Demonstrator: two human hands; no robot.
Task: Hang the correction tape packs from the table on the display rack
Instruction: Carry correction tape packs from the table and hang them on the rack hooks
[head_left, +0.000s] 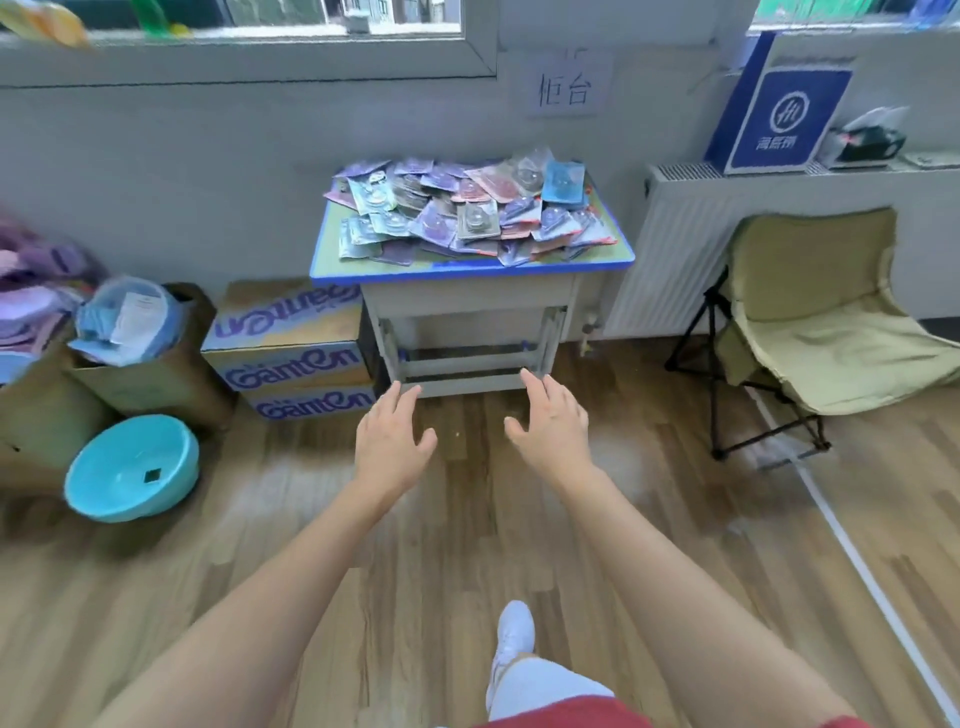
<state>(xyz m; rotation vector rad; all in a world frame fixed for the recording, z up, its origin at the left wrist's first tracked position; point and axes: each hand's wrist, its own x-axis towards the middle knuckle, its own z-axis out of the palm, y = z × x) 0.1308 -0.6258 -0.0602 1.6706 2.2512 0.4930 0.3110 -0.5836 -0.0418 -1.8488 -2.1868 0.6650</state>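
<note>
Both arms reach forward over the wooden floor (467, 545) — the left hand (390, 437) and right hand (551, 430) are spread, palms down, fingers loose and holding nothing. The correction tape packs (467, 208) lie heaped on a small blue-edged table (470, 270) against the wall, well beyond the fingertips. Stacked cardboard boxes (291, 348) stand left of the table — a folding chair (810, 322) to its right.

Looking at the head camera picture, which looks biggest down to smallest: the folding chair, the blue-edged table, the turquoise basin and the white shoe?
1. The folding chair and the blue-edged table: too alike to rank.
2. The turquoise basin.
3. The white shoe: smallest, though nearest the camera.
</note>
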